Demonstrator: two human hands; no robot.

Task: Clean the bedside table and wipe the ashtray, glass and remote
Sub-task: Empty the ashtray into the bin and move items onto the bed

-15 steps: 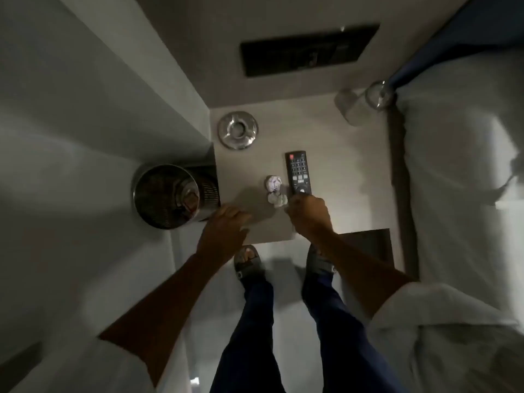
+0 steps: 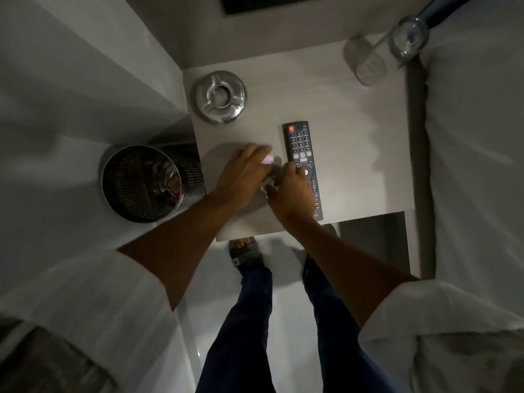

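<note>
On the pale bedside table (image 2: 354,165) a round metal ashtray (image 2: 219,97) sits at the far left. A black remote (image 2: 299,140) lies lengthwise near the middle. A clear glass (image 2: 391,52) stands at the far right corner by the bed. Small white crumpled paper wads (image 2: 268,159) lie just left of the remote. My left hand (image 2: 241,174) curls over the upper wad. My right hand (image 2: 292,191) closes on the lower wad (image 2: 268,185) and covers part of the remote's lower half.
A perforated metal waste bin (image 2: 141,182) with some litter in it stands on the floor against the table's left side. A white bed (image 2: 476,165) borders the table on the right. A dark panel (image 2: 283,2) is on the wall behind. My feet are at the table's front edge.
The camera has come closer to the table. My left hand moved from the table's front edge up to the paper wads, and my right hand shifted left from the remote's end onto them.
</note>
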